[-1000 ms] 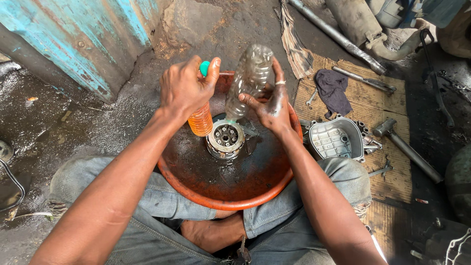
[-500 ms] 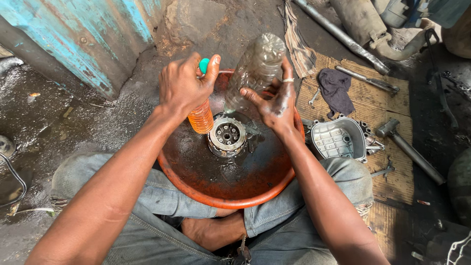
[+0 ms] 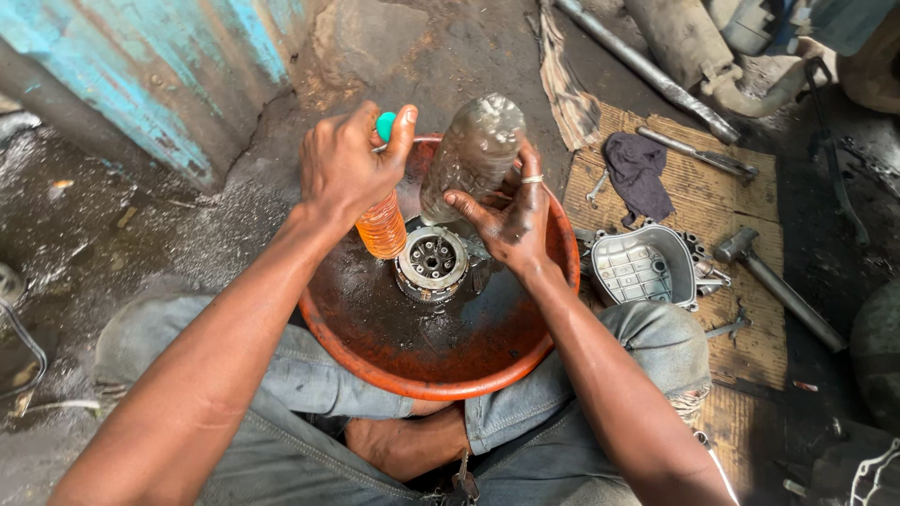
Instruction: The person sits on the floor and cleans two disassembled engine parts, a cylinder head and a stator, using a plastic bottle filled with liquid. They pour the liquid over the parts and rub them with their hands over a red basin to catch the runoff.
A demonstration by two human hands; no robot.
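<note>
My left hand point(image 3: 347, 164) grips a small bottle of orange liquid point(image 3: 382, 225) with a teal cap point(image 3: 385, 125), held upright over an orange-red basin point(image 3: 441, 361). My right hand point(image 3: 511, 217) holds a clear, grimy plastic bottle point(image 3: 473, 150) tilted neck-down over the basin. A round metal clutch-like part point(image 3: 431, 262) lies in the basin's wet middle, just below both bottles. The basin rests on my lap between my knees.
A grey metal engine cover point(image 3: 645, 267) lies on cardboard point(image 3: 741, 201) at the right, with a dark rag point(image 3: 637, 171), a hammer point(image 3: 773, 281), wrenches and a long steel pipe point(image 3: 647, 67). A blue painted wall point(image 3: 141, 66) stands at the left. The ground is dirty and oily.
The view has drifted slightly; both hands and bottles stay over the basin, with the clear bottle held a little steeper than a second ago.
</note>
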